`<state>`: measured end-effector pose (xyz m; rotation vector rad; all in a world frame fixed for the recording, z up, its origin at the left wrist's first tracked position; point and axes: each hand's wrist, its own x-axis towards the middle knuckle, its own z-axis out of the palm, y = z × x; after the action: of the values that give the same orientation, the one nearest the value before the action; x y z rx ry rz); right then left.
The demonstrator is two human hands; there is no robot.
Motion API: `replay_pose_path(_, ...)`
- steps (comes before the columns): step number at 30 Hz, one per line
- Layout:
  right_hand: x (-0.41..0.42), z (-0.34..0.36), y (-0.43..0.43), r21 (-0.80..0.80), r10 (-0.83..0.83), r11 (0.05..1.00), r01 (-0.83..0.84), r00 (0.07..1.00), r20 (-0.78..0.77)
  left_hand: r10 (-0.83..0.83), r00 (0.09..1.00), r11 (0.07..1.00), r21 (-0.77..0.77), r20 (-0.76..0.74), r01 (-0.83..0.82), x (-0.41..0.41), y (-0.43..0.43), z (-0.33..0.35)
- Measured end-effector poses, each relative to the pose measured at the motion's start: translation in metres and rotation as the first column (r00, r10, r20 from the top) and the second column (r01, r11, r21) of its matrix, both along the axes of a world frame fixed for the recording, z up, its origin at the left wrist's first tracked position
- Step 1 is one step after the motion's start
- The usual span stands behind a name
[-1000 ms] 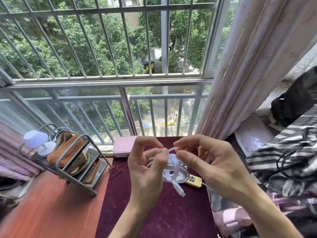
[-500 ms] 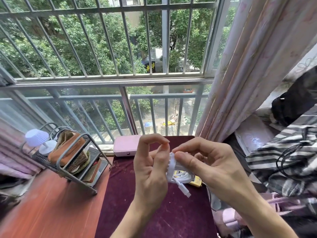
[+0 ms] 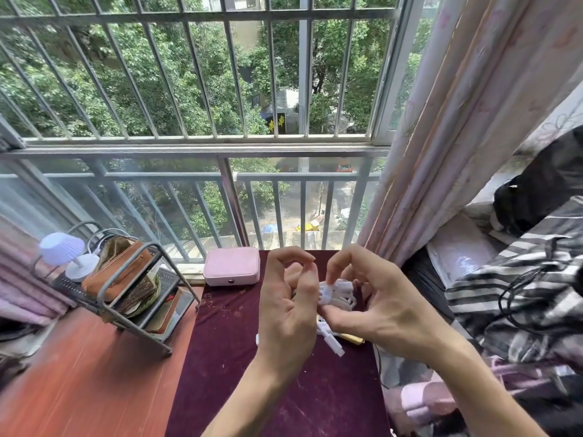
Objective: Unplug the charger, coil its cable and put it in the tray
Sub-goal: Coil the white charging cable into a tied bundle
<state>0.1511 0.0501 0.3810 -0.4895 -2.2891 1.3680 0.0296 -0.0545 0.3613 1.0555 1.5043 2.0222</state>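
A white charger cable is bunched into a coil between both hands, above the dark red cloth. My left hand grips the coil's left side, thumb and forefinger curled above it. My right hand pinches a white strap around the coil with thumb and fingertips. One white plug end dangles below the hands. The charger body is hidden behind my palms. A yellow object lies on the cloth under my right hand.
A pink case sits at the cloth's far edge by the window bars. A metal rack with an orange pouch and a small white lamp stands left on the wooden desk. Curtain and striped bedding crowd the right.
Both hands have drawn closer together and lowered a little. The strap has been wound tighter around the coil, which is now more hidden by my fingers.
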Motion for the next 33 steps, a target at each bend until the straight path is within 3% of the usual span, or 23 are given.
replay_pose_path(7, -0.006, -0.012, -0.008, 0.408, -0.126, 0.898, 0.162, 0.985, -0.115, 0.069, 0.955, 0.982, -0.151, -0.287, -0.116, -0.001, 0.004, -0.019)
replay_pose_path(11, -0.004, -0.02, -0.01, 0.438, -0.114, 0.886, 0.15, 0.988, -0.108, 0.086, 0.911, 0.964, -0.198, -0.404, -0.178, -0.004, 0.0, -0.028)
replay_pose_path(15, -0.002, -0.025, -0.013, 0.414, -0.109, 0.901, 0.132, 0.991, -0.08, 0.058, 0.948, 0.985, -0.137, -0.311, -0.106, -0.001, -0.001, -0.023)
replay_pose_path(19, -0.002, -0.028, -0.015, 0.209, -0.12, 0.968, 0.138, 0.988, -0.096, 0.046, 0.971, 0.996, -0.065, -0.236, -0.063, 0.003, -0.001, -0.019)
replay_pose_path(23, -0.003, -0.034, -0.017, 0.105, -0.17, 0.977, 0.187, 0.974, -0.152, 0.106, 0.965, 0.983, -0.12, -0.238, -0.137, 0.005, 0.0, -0.024)
replay_pose_path(26, -0.003, -0.039, -0.019, -0.095, -0.211, 0.975, 0.199, 0.965, -0.152, 0.114, 0.973, 0.981, -0.135, -0.199, -0.142, 0.006, 0.001, -0.026)
replay_pose_path(30, -0.002, -0.041, -0.017, -0.437, -0.154, 0.897, 0.074, 0.976, -0.151, 0.093, 0.994, 0.984, -0.147, -0.059, -0.101, 0.006, 0.001, -0.03)
replay_pose_path(33, -0.004, -0.043, -0.017, -0.553, -0.205, 0.829, 0.085, 0.966, -0.158, 0.088, 0.996, 0.982, -0.165, -0.002, -0.087, 0.007, 0.002, -0.032)
